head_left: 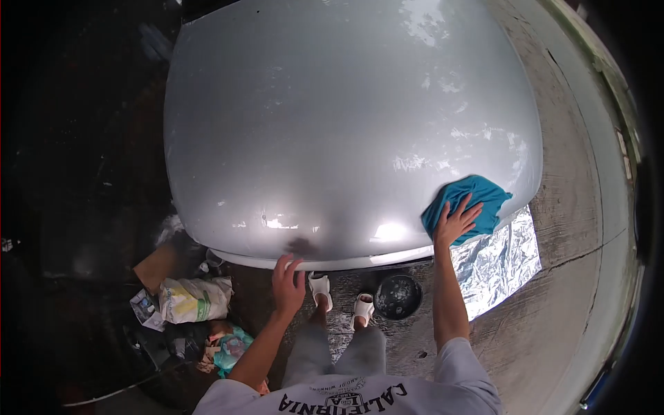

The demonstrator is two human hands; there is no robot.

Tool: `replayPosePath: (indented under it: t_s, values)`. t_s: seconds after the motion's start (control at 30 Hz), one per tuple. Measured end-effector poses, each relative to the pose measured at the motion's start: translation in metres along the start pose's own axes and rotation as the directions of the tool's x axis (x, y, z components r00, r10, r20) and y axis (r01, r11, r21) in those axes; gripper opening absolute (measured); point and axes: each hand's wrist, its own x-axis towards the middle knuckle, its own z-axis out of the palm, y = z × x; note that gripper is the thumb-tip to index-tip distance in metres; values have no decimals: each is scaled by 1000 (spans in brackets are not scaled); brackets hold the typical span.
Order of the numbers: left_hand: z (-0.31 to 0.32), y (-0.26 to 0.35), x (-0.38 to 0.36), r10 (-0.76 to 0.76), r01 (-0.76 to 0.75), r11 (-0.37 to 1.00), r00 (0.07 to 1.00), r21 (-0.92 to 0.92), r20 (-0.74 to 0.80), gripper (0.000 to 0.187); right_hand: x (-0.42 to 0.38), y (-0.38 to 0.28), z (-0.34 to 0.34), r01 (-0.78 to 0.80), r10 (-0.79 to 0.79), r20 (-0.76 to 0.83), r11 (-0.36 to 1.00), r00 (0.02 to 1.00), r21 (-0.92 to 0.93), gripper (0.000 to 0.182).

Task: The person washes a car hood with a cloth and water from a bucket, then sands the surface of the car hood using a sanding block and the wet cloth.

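Observation:
A large silver car hood [332, 131] spreads out in front of me, its glossy curved surface catching bright reflections. My right hand [456, 221] lies with spread fingers on a crumpled teal cloth [484, 197], which rests on the hood near its front right corner. At the hood's near edge, left of the middle, is my left hand [288, 283]. Its fingers are apart and hold nothing, with the fingertips right at the rim. The hand's dark reflection shows in the paint just beyond.
Beneath the near edge stands a round black basin [398, 297] beside my feet in white sandals [362, 310]. Crinkled foil sheeting [494, 266] is at the right. On the left floor lie a white sack [196, 300], a teal plastic bag [232, 348] and cardboard [158, 266].

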Motion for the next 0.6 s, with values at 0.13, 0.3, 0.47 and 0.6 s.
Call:
replayPosePath:
  t_s: [0.13,0.3,0.47,0.6]
  values:
    - [71,58,-27,135,-143,989,982,48,133,56,-111,-151,-14,296,-310,211,950,927,97,77]
    - [93,22,29,-111,125,987,984,101,-137,87,-129,-279,-43,245,-853,439,507,282,827,53]
    - [35,-28,127,-383,485,873,753,58,-535,85,-29,-263,-41,344,-737,229,536,636,771,41]
    - [-11,-108,196,-507,727,680,557,92,-658,75,34,-219,2,495,-565,179,808,806,320,54]
